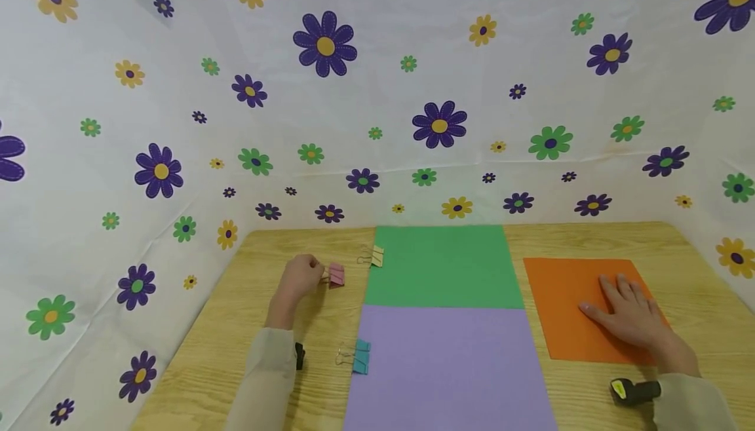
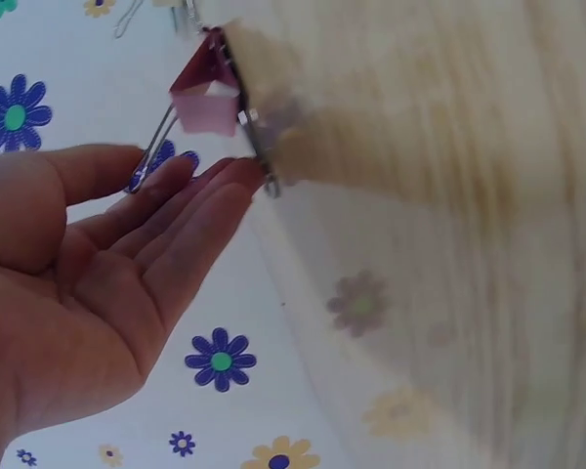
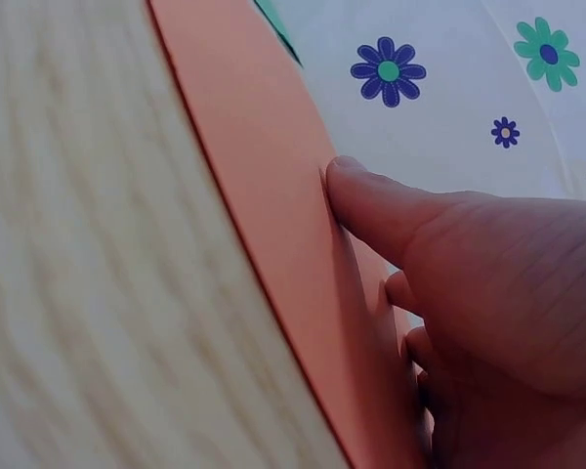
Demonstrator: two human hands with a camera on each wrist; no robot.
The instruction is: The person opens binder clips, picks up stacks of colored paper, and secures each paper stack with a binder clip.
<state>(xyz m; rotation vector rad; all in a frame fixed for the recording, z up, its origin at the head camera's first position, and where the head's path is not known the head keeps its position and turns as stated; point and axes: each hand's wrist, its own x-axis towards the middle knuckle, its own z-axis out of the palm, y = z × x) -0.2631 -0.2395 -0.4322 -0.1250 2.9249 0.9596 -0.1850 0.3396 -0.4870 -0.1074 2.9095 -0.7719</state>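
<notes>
My left hand (image 1: 299, 277) is at a pink binder clip (image 1: 337, 276) near the table's back left. Seen from the left wrist, the thumb meets one wire handle of the clip (image 2: 207, 109) and the fingers (image 2: 200, 215) touch the other, pinching it. The clip's body points away from the palm. My right hand (image 1: 634, 313) lies with spread fingers on an orange sheet (image 1: 569, 313) at the right. In the right wrist view its thumb (image 3: 381, 200) rests against the orange surface.
A green sheet (image 1: 442, 266) lies at the back middle, with a yellow binder clip (image 1: 377, 257) at its left edge. In front is a purple sheet (image 1: 445, 365), a blue binder clip (image 1: 362, 357) at its left edge. Flowered white cloth (image 1: 377, 90) walls the wooden table (image 1: 206, 346).
</notes>
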